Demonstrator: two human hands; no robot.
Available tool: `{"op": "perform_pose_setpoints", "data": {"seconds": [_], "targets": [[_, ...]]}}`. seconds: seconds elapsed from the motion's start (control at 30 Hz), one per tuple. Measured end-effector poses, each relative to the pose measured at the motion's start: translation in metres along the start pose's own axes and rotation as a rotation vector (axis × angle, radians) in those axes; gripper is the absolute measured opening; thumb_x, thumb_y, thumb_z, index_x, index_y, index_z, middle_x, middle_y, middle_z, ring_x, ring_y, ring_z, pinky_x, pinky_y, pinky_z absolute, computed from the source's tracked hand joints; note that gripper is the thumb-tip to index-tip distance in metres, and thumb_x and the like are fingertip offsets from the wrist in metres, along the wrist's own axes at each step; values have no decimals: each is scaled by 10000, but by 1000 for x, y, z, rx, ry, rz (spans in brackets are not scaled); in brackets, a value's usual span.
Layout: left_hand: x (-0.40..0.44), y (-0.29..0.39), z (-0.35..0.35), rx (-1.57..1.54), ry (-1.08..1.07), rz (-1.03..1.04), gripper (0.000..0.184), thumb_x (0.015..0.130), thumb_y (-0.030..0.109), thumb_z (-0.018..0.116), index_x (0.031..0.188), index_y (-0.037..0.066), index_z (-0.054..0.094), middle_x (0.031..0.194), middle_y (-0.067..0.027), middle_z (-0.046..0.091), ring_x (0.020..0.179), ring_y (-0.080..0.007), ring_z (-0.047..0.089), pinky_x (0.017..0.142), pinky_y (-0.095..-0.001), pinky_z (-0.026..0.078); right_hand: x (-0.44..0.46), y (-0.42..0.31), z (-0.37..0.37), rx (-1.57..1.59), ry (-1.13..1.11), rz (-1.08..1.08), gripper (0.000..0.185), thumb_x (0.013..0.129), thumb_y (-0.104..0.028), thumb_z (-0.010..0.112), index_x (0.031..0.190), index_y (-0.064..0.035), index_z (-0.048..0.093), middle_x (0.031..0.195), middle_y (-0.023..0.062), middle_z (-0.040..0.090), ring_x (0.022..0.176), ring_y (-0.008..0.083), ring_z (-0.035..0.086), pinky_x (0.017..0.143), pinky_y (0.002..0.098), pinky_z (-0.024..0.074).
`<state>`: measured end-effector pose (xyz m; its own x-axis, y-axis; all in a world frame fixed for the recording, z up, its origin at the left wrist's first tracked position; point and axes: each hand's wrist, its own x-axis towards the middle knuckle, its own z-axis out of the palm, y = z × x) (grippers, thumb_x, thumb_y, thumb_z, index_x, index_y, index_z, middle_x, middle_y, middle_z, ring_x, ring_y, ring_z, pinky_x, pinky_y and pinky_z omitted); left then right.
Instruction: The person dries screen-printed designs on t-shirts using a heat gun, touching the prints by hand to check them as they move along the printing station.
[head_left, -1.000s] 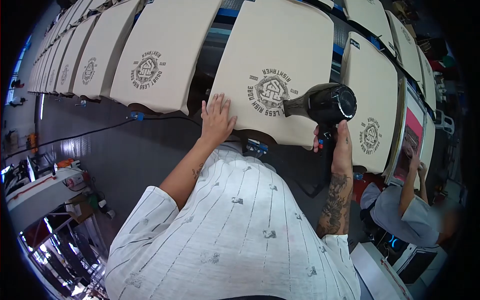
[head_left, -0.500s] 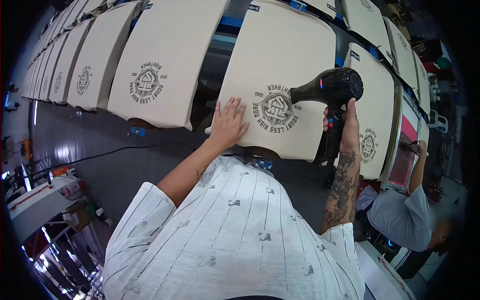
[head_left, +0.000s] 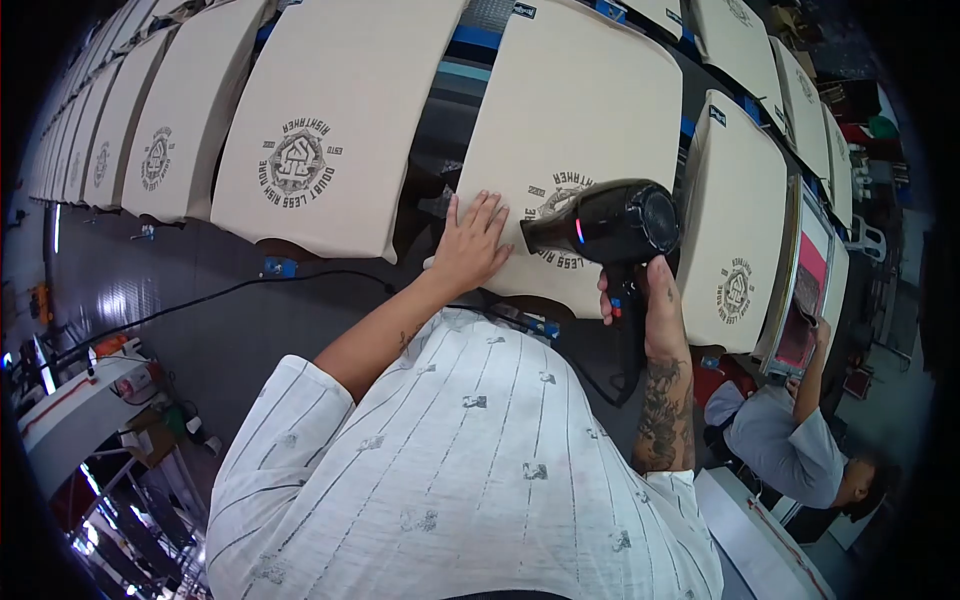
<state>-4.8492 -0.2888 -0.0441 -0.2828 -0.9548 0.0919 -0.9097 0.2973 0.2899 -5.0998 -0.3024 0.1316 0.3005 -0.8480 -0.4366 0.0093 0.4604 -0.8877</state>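
Observation:
A black hair dryer (head_left: 610, 225) is gripped by its handle in my right hand (head_left: 655, 315). Its nozzle points left, over the dark round print (head_left: 556, 200) on a cream shirt (head_left: 590, 90), and the dryer hides part of that print. The shirt is stretched over a flat board in front of me. My left hand (head_left: 473, 240) lies flat, fingers spread, on the shirt's lower left edge, beside the print. From the dryer's handle a black cord (head_left: 250, 285) hangs down and runs off to the left.
More boards with cream printed shirts (head_left: 300, 130) line up to the left and right. At the right a co-worker (head_left: 785, 450) holds a tool over a framed printing screen (head_left: 800, 290) with pink on it. A white counter (head_left: 80, 395) stands at lower left.
The hair dryer in my right hand has moved left and down, nearer my left hand, and now covers more of the print. My left hand stays on the shirt.

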Motion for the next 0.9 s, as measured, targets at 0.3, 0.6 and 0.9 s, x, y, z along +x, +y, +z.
{"op": "perform_pose_setpoints", "data": {"seconds": [0.3,0.6,0.9], "targets": [[-3,4,4,-35,8,98,579,912,388,558,1359,25,498,1472,-146,394,1415,-288,305,1147,-591,140,-41,16,-66,6,303,-16,685,982,-637,329,1178,-17,545,861,79,618,618,129,592,526,257,499],[9,-13,1,2,30,43,575,915,395,554,1351,25,501,1470,-156,388,1410,-292,314,1133,-614,161,-5,6,-19,87,148,-29,702,979,-646,327,1188,-13,547,852,72,621,637,140,604,551,258,504],[22,-30,-2,44,61,-7,577,919,401,547,1351,22,500,1478,-163,381,1415,-291,311,1128,-624,158,61,-21,-8,-12,215,-55,709,962,-670,354,929,-17,626,755,45,632,591,102,597,551,231,503]]}}
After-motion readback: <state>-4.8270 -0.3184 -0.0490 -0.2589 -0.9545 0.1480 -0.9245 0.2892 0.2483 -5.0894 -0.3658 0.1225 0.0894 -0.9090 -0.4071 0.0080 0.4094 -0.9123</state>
